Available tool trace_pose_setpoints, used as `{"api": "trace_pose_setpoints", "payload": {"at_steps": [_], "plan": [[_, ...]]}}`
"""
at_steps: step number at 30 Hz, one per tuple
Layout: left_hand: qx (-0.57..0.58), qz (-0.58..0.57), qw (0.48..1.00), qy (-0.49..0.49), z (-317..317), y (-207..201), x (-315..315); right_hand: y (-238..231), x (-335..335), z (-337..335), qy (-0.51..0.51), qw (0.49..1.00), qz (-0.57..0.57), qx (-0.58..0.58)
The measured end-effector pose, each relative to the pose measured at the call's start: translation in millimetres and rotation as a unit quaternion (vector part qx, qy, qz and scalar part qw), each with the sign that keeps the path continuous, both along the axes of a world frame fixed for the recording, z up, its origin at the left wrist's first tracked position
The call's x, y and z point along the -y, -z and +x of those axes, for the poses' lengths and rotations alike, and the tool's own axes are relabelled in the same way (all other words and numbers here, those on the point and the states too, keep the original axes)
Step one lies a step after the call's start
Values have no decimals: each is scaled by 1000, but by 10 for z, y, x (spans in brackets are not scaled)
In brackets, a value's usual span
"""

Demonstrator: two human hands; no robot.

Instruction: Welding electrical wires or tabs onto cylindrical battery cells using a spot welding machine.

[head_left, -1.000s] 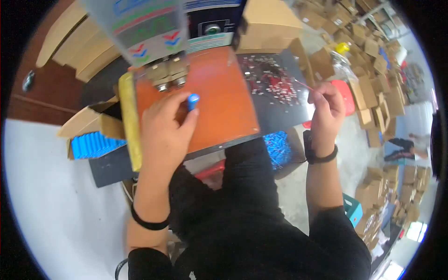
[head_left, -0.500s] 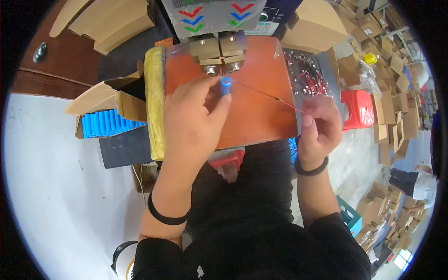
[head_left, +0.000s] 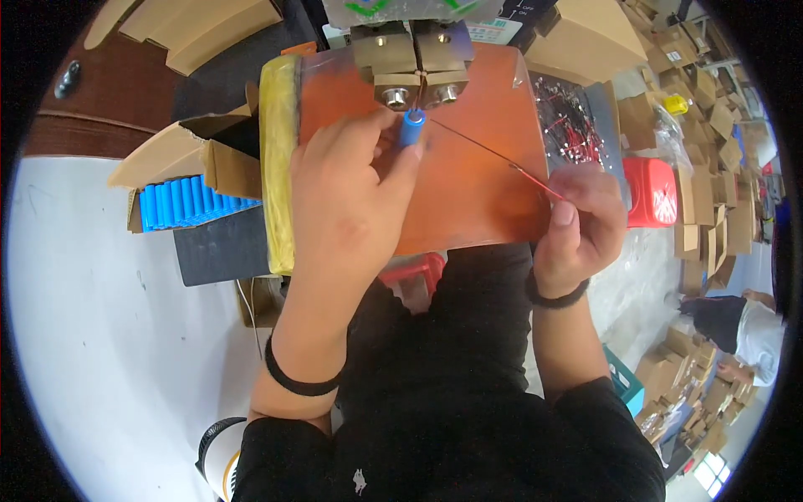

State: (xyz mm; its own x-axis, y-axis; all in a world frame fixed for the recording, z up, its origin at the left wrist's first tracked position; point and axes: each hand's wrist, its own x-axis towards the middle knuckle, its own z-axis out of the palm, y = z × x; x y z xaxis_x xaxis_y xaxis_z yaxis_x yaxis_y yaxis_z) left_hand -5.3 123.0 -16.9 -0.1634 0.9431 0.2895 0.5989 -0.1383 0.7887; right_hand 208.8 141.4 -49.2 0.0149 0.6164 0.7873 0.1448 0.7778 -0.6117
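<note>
My left hand (head_left: 347, 192) grips a blue cylindrical battery cell (head_left: 411, 130) between thumb and fingers, its metal end facing up. Just above that end are the thin copper-coloured electrode tips (head_left: 420, 90) of a welding machine, held in two metal blocks (head_left: 385, 57). Whether tips and cell touch, I cannot tell. Off to the right, my right hand (head_left: 581, 224) pinches a thin red wire lead (head_left: 535, 179). The lead stretches, darker and thinner, across the orange work surface (head_left: 468, 201) toward the cell's top; its far end is too small to make out.
An open cardboard box (head_left: 234, 170) of blue cells (head_left: 184, 201) stands left. Yellow wrapped padding (head_left: 279, 167) edges the work surface. Loose red and black leads (head_left: 577, 125) are heaped right, near a red stool (head_left: 651, 192). Cartons and another person (head_left: 740, 330) are farther right.
The view has shifted, so the machine sits higher in it. The cell's top is closer to the electrode tips. Both hands keep their hold on cell and lead.
</note>
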Motion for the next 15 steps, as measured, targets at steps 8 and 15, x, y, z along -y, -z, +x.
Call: {"api": "trace_pose_setpoints", "payload": {"at_steps": [8,15], "plan": [[-15,18,1000,-1,-6,-1,0,6,-34,4,-3,999,2,35],[-8,33,999,-19,1,37,-12,15,-50,-2,-22,999,14,32]]}}
